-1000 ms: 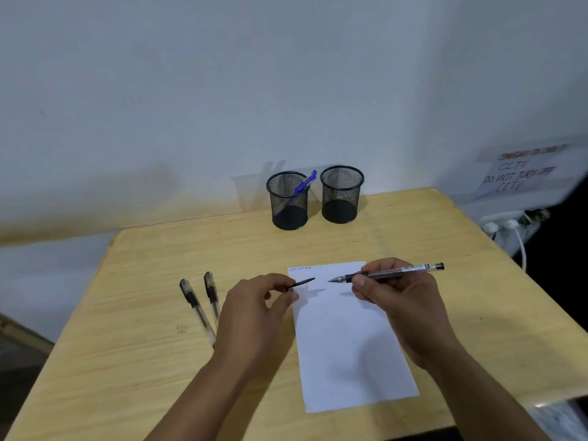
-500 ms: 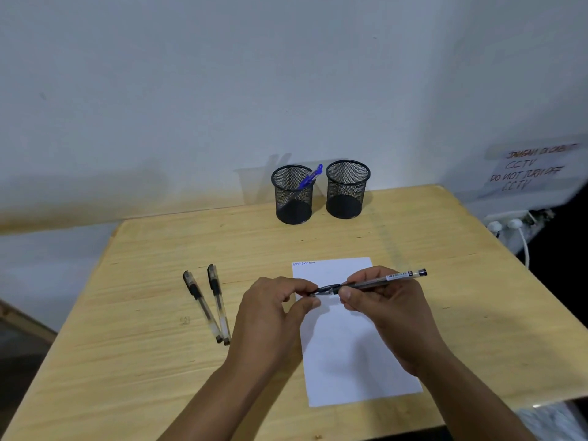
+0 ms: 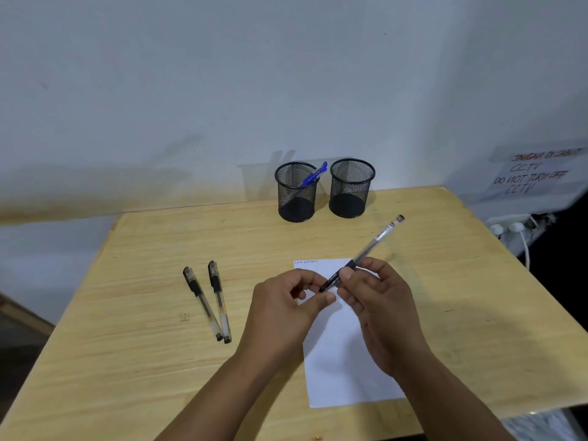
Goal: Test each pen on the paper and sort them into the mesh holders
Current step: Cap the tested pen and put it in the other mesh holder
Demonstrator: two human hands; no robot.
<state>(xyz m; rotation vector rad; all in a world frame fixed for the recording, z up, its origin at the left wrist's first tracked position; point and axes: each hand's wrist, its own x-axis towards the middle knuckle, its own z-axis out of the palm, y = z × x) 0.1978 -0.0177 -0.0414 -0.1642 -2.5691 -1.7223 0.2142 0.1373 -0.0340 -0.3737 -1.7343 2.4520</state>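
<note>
My right hand (image 3: 385, 310) grips a black capped pen (image 3: 369, 246) over the top of the white paper (image 3: 343, 370). The pen slants up to the right toward the holders. Its capped end lies just off the fingertips of my left hand (image 3: 286, 310), whose fingers are loosely curled and hold nothing. Two black mesh holders stand at the table's back. The left holder (image 3: 296, 198) has a blue pen (image 3: 313, 176) in it, and the right holder (image 3: 351, 194) looks empty. Two more black pens (image 3: 206, 300) lie side by side to the left of my hands.
The wooden table (image 3: 143, 361) ends close to my body and drops off on the left. A white wall rises right behind the holders. To the right are a taped paper notice (image 3: 534, 175) and a power strip with a white cable (image 3: 521, 237).
My left hand brought the cap to the pen's tip and it is now on. My right hand has swung the pen from level to slanting up toward the right holder.
</note>
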